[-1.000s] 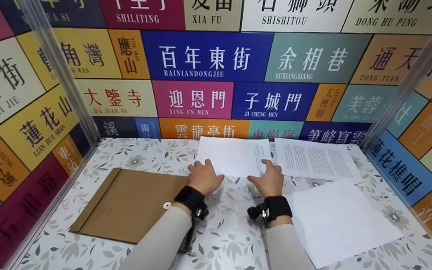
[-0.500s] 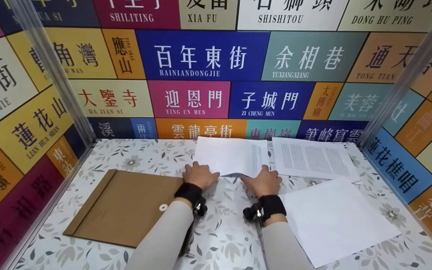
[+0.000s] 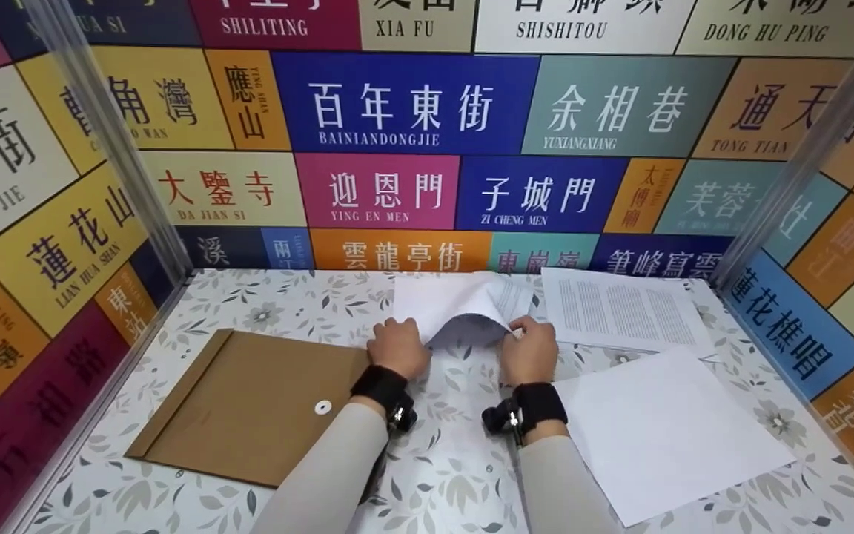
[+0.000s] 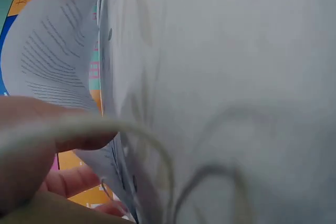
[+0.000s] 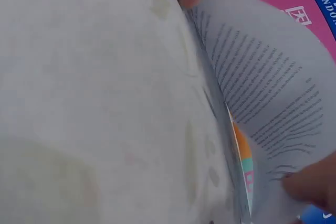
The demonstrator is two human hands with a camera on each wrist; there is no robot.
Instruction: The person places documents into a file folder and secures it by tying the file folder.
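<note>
A white sheet of paper [image 3: 427, 289] at the back of the table bows upward along its near edge. My left hand [image 3: 399, 348] pinches its near left corner, and my right hand [image 3: 529, 352] pinches the near right corner. Printed lines show on the sheet's curved underside in both wrist views. The left thumb [image 4: 84, 135] lies at the paper's edge in the left wrist view. In the right wrist view, a right-hand finger [image 5: 310, 182] presses against the printed side. Most of the curled fingers are hidden in the head view.
A brown string-tie envelope [image 3: 249, 408] lies at left, partly under the left forearm. Printed sheets [image 3: 620, 311] lie at the back right, with a blank white sheet [image 3: 672, 437] nearer on the right. Sign-patterned walls [image 3: 397, 104] close off the back and sides.
Both hands have gone from spread fingers at the near edge to pinching the paper's corners. Its near edge has risen from lying flat into an arch.
</note>
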